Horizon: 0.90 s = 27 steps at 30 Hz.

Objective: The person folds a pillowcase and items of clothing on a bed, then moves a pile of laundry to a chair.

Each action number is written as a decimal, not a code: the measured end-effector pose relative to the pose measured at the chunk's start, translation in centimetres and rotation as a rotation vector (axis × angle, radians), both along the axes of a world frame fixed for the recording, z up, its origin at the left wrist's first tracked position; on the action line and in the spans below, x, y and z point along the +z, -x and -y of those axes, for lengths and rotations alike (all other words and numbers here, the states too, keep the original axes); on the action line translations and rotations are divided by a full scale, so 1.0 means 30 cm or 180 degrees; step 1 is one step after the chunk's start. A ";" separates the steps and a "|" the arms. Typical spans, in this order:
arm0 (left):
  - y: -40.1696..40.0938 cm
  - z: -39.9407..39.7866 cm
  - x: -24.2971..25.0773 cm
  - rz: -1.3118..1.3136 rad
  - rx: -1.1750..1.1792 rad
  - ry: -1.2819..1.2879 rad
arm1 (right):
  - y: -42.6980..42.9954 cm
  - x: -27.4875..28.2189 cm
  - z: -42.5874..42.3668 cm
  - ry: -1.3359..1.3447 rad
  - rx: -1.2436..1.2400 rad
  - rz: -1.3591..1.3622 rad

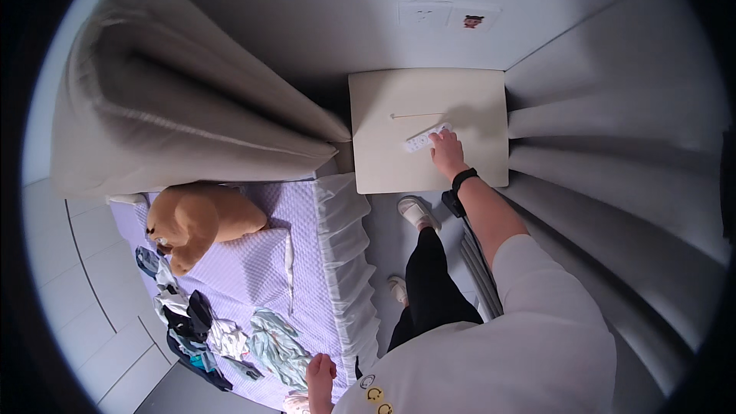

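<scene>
On a small cream-topped table [379, 169] lies a white remote control [421, 140], set at a slant. My right hand [448, 150] reaches down to its upper right end, fingers touching it; whether they grip it I cannot tell. A thin stick with a small pale tip [418, 115] lies just beyond the remote. My left hand [321, 369], fingers curled in, hangs low by the edge of the bed; nothing shows in it. Beside it on the purple quilted bed cover [299, 241] is a crumpled light green patterned garment [276, 345].
A brown plush toy [201, 221] and a pile of mixed clothes [187, 322] lie on the bed. Beige curtains [190, 115] hang at the left, grey ones [604, 144] at the right. Folded dark metal tubes [480, 264] stand beside my legs.
</scene>
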<state>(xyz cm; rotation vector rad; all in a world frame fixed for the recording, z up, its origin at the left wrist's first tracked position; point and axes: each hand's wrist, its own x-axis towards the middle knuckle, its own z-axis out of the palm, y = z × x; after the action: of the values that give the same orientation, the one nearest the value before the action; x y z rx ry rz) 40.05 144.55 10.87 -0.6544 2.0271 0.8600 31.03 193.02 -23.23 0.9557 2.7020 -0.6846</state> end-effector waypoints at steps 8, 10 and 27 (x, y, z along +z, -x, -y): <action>0.064 -0.130 0.005 0.0373 -0.0070 0.0247 | 0.114 -0.141 -0.097 -0.0535 0.0935 0.0176; 0.061 -0.136 -0.018 0.0351 0.0000 0.0192 | 0.120 -0.138 -0.097 -0.0464 0.0995 0.0229; -0.058 -0.150 -0.061 -0.0039 0.0303 0.0028 | 0.044 -0.107 -0.081 0.2514 0.1074 0.0767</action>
<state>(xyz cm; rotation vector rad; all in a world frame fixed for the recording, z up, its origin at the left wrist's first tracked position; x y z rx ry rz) 41.78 149.04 9.04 -0.7572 2.0251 0.9128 29.70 195.44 -26.43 0.3414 2.0059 -1.3014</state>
